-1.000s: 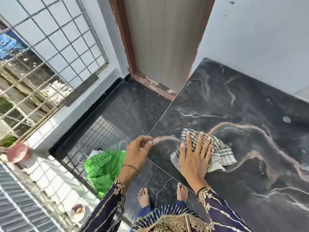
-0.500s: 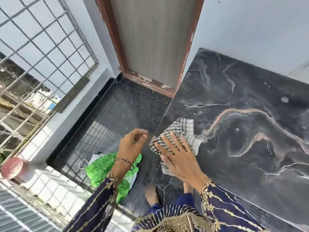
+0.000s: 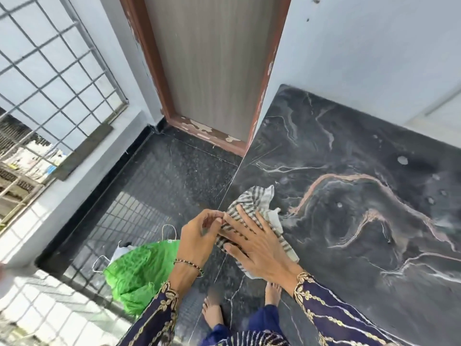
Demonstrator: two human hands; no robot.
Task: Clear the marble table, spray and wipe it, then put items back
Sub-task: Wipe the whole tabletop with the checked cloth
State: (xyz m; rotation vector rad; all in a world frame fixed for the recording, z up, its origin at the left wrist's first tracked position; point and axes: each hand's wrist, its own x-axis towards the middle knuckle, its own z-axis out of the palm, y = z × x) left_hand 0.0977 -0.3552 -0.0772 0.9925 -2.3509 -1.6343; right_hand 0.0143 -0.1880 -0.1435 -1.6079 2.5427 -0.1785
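Note:
The dark marble table [image 3: 361, 196] with pale and pink veins fills the right side of the view. A striped grey-and-white cloth [image 3: 252, 203] lies bunched at the table's left edge. My right hand [image 3: 254, 243] presses flat on the cloth, fingers spread toward the edge. My left hand [image 3: 199, 236] is cupped just off the table's edge, its fingertips touching the cloth's left end. Small water drops dot the marble to the right.
A green plastic bag [image 3: 139, 270] with white handles sits on the dark floor to the left. A brown-framed door [image 3: 207, 71] stands behind the table's left corner. A metal window grille [image 3: 50, 71] runs along the left wall. My bare feet [image 3: 212, 313] stand beside the table.
My right hand has slid the cloth leftward across the marble to the table's edge. My left hand stayed cupped at the edge and now touches the cloth.

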